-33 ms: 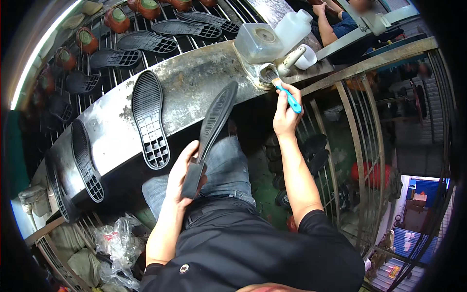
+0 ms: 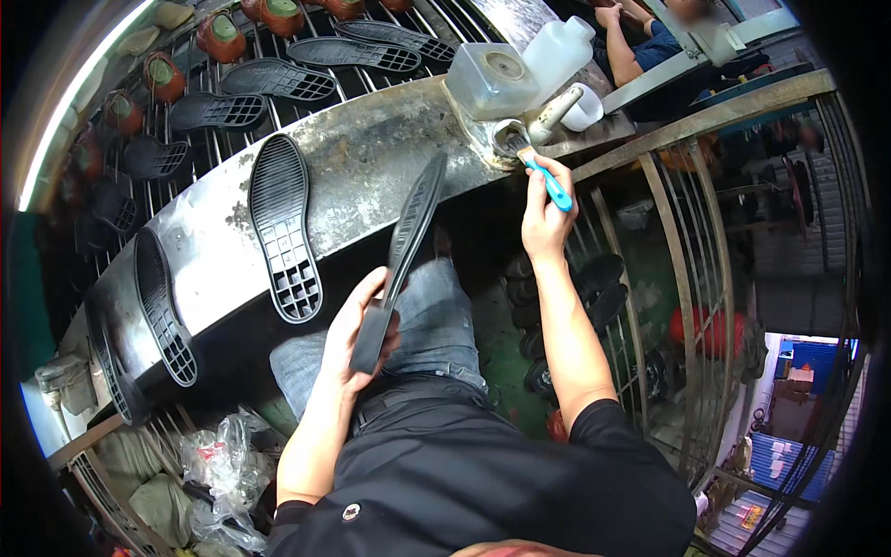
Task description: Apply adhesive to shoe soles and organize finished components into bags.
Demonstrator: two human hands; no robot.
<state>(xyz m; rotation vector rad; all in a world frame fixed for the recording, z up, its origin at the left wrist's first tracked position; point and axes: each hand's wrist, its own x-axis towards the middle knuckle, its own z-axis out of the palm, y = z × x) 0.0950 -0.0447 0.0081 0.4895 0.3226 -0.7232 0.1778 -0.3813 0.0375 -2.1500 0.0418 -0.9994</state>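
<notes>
Black, one held sole (image 2: 416, 218) is slanting upward beside the front edge of the bench (image 2: 371, 153), its lower end sitting in the left hand (image 2: 345, 339), whose fingers are gripping it from both sides; whether its tip is touching the bench, I cannot tell. The right hand (image 2: 548, 218) is gripping one blue-handled brush (image 2: 554, 188) between thumb and fingers, and its bristles are sitting in the mouth of one pot (image 2: 498, 142) at the bench's right end. Behind that pot, one squarish translucent container (image 2: 478, 88) and one pale bottle (image 2: 560, 58) are standing together; one white cup (image 2: 587, 110) is sitting to their right. Three more soles (image 2: 278, 227) are lying grid-up on the bench's left half, all jutting past its front edge. Beyond the far edge, at least six soles (image 2: 278, 79) and five brown shoes (image 2: 223, 37) are lining a rod rack (image 2: 275, 115), dimness hiding the exact count. Past the right end, another person's arm (image 2: 624, 45) is showing.
</notes>
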